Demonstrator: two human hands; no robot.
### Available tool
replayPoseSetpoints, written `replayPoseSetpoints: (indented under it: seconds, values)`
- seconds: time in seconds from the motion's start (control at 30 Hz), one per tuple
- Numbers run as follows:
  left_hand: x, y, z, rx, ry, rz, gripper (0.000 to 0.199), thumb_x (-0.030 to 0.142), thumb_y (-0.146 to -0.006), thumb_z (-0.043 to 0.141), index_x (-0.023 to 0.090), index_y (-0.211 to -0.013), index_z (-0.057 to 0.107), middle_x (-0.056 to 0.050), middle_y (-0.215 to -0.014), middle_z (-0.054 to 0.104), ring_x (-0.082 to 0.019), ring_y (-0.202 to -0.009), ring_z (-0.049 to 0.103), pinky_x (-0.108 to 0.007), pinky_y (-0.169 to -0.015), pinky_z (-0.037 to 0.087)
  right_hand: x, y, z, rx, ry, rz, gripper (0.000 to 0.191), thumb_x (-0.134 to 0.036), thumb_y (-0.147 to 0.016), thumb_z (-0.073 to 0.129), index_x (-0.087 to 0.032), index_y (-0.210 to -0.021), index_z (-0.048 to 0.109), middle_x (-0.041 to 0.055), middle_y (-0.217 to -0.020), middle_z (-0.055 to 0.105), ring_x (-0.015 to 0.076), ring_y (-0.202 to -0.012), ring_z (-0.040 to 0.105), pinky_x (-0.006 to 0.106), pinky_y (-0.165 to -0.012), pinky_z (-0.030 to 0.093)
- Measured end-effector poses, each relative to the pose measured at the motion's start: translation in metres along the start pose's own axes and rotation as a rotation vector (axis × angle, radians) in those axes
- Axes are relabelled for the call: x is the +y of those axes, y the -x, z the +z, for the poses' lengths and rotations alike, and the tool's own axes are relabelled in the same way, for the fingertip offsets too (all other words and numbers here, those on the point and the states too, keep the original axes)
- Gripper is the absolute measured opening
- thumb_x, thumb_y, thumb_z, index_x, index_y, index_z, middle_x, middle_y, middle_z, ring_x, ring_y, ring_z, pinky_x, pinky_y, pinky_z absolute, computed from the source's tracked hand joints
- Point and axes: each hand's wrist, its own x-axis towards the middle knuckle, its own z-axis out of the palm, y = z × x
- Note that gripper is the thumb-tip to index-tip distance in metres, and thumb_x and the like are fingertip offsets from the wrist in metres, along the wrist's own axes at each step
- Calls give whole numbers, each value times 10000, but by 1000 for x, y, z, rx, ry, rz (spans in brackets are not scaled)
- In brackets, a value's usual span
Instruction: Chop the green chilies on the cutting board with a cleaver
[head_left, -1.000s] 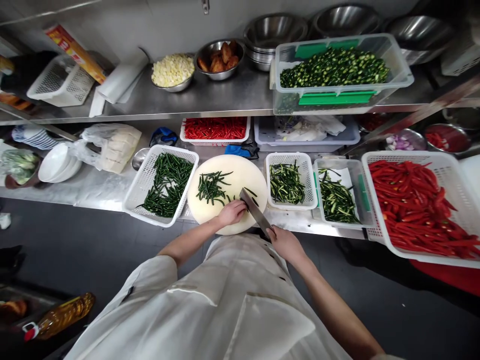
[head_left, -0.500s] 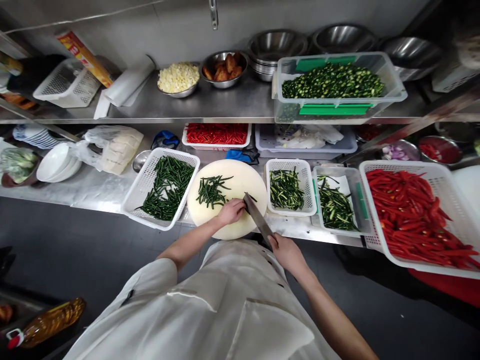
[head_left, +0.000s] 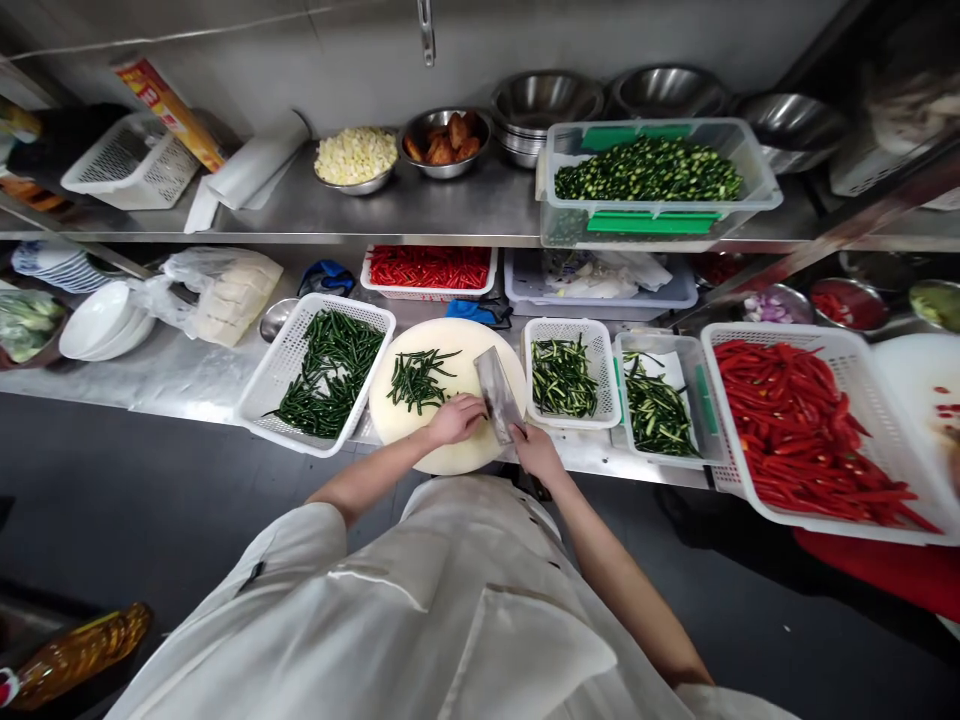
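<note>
My right hand (head_left: 537,452) grips the handle of a cleaver (head_left: 496,392). The broad blade lies tilted nearly flat over the right part of a round white cutting board (head_left: 450,462). On the same board, my left hand (head_left: 457,418) rests left of the blade, its fingers loosely stretched toward the blade edge. Whether anything small is under those fingertips is hidden. A loose pile of green chilies (head_left: 418,380) lies on the board's left half. Left of the board stands a white basket (head_left: 259,400) of whole green chilies; to its right, a smaller basket (head_left: 611,390) of cut pieces.
Farther right are a clear tub (head_left: 712,405) of cut green chilies and a large basket (head_left: 840,345) of red chilies. Behind the board sit a tray of red chilies (head_left: 429,267) and a blue cloth (head_left: 476,312). A steel shelf (head_left: 337,222) with bowls and a tub runs above.
The cleaver has turned from edge-down to nearly flat, showing its broad side. My right hand has moved up and left, and the left fingers have loosened. The view has shifted slightly.
</note>
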Motion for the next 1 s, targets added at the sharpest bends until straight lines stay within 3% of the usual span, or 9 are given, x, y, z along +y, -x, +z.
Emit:
replayPoseSetpoints:
  seconds: [0.1,0.2,0.37,0.53,0.77,1.0]
  values:
    - [-2,17,-13,88,-115,-84,271,264,-1044,534,233,-1249,708,-93,-1272,720,-263,-1245,622,-476,-1098,492,12,16,1,62,5,-56,444,-409,-1123,345,-160,-1069,708,119,-1031,784,238,-999,724,280,-829,454]
    - [-5,32,-21,148,-254,-195,270,264,-1034,567,243,-1253,723,-108,-1293,713,-302,-1266,594,-519,-1093,459,31,46,4,-8,81,-76,419,-402,-1122,370,-166,-1075,712,128,-1067,787,244,-1029,724,282,-854,440]
    - [0,28,-7,1,-265,-117,250,248,-1031,571,240,-1212,744,-101,-1203,731,-274,-1154,631,-462,-1013,490,42,71,-1,-116,230,32,434,-426,-1125,370,-188,-1110,732,137,-1105,793,258,-1016,737,288,-818,426]
    - [13,12,17,-30,-161,11,242,243,-1054,530,210,-1183,732,-81,-1187,737,-232,-1096,658,-391,-983,520,35,70,-14,-90,288,25,439,-424,-1130,353,-198,-1144,729,131,-1059,797,261,-994,739,288,-798,420]
    - [11,10,20,-26,-62,18,241,229,-1048,518,197,-1163,727,-90,-1124,729,-224,-1055,674,-380,-969,546,46,71,-18,-111,304,-51,423,-401,-1122,370,-182,-1112,732,153,-1073,795,275,-1010,738,308,-831,433]
    - [9,4,9,-63,-28,76,253,234,-1066,497,204,-1191,715,-87,-1182,725,-223,-1098,664,-376,-987,546,9,19,4,6,159,-46,394,-364,-1117,399,-145,-1136,725,165,-1102,789,268,-1058,727,297,-868,447]
